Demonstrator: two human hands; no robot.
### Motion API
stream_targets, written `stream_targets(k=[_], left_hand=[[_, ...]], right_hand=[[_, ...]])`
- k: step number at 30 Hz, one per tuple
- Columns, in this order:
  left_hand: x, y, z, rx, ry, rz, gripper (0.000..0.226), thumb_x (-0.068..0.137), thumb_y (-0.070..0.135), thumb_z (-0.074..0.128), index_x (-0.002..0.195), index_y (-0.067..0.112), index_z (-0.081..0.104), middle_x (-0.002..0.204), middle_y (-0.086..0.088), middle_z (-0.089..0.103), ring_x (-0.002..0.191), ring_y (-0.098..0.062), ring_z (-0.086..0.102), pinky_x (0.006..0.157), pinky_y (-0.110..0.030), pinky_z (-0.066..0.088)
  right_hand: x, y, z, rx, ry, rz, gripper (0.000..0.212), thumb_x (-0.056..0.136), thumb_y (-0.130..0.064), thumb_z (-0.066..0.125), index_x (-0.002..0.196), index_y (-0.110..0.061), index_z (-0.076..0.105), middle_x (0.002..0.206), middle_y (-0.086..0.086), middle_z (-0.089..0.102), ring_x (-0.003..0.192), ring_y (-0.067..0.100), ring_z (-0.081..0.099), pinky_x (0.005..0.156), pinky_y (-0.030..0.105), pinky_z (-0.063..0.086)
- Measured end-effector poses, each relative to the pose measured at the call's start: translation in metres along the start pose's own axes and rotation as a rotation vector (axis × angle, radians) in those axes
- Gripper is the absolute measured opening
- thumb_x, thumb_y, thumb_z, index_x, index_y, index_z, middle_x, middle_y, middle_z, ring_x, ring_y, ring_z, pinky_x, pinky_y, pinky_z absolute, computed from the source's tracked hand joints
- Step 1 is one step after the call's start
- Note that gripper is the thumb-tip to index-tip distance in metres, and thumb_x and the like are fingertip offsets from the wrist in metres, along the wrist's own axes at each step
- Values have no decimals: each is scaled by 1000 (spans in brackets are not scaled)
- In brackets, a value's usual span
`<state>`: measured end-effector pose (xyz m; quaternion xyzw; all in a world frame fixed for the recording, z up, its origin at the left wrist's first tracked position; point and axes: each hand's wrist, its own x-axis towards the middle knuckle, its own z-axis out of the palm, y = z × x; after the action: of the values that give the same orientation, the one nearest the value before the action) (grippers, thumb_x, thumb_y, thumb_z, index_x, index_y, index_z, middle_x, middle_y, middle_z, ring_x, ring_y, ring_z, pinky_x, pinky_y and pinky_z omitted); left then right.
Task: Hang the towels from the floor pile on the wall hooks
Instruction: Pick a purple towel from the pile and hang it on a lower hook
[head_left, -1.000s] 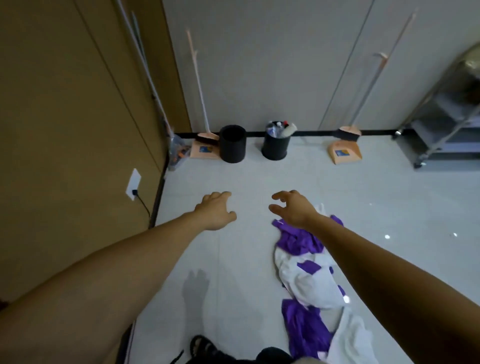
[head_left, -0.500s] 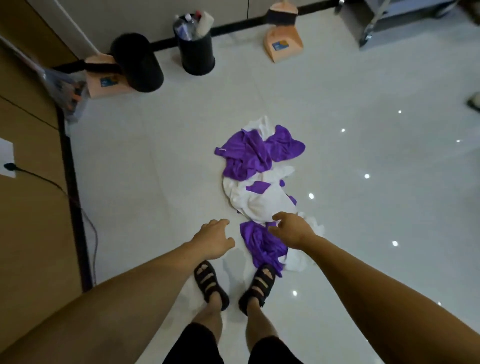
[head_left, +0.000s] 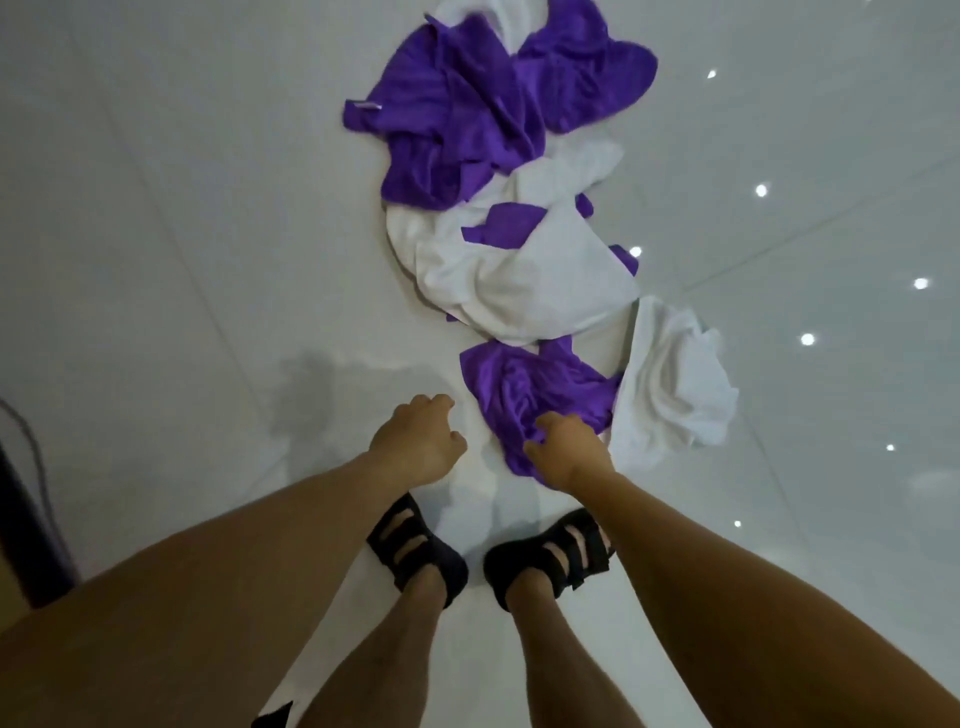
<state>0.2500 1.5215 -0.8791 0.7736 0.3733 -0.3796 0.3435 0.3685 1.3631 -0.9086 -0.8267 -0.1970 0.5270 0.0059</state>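
- Several purple and white towels (head_left: 509, 260) lie in a crumpled strip on the glossy pale tiled floor (head_left: 182, 234), which mirrors light spots (head_left: 807, 339).
- Right hand (head_left: 563, 452) grips the nearest purple towel (head_left: 530, 384), with curled digits.
- Left hand (head_left: 418, 441) hovers beside it, loosely curled, empty.
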Motion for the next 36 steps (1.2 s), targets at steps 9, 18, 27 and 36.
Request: stream_targets(k=[9, 18, 27, 36], left_hand=[[105, -39, 103, -27, 7, 15, 54, 93, 35, 50, 143, 18, 36, 140, -9, 44, 124, -26, 46, 99, -38, 41], [36, -37, 59, -143, -77, -22, 67, 90, 36, 57, 148, 20, 26, 146, -8, 39, 128, -25, 44, 102, -35, 39], [-118, 43, -128, -485, -180, 333, 93, 58, 31, 88, 136, 29, 38, 128, -1, 57, 104, -9, 61, 89, -30, 53], [-268, 52, -276, -869, 224, 320, 89, 48, 15, 85, 129, 15, 48, 114, -7, 65, 96, -16, 60, 84, -30, 53]], right_hand=[[128, 49, 116, -205, 53, 61, 46, 92, -43, 52, 128, -14, 48, 132, 12, 40, 121, 34, 40, 90, 44, 44], [55, 23, 49, 186, 224, -50, 18, 93, -34, 46, 88, -18, 40, 82, 6, 56, 79, 31, 54, 68, 33, 37], [-120, -109, -136, 609, 264, -305, 17, 97, -29, 48, 98, -15, 58, 91, 3, 65, 86, 20, 61, 80, 35, 50], [-289, -275, -253, 1381, 155, -228, 23, 94, -21, 57, 109, -4, 63, 105, 14, 70, 95, 26, 68, 75, 37, 58]])
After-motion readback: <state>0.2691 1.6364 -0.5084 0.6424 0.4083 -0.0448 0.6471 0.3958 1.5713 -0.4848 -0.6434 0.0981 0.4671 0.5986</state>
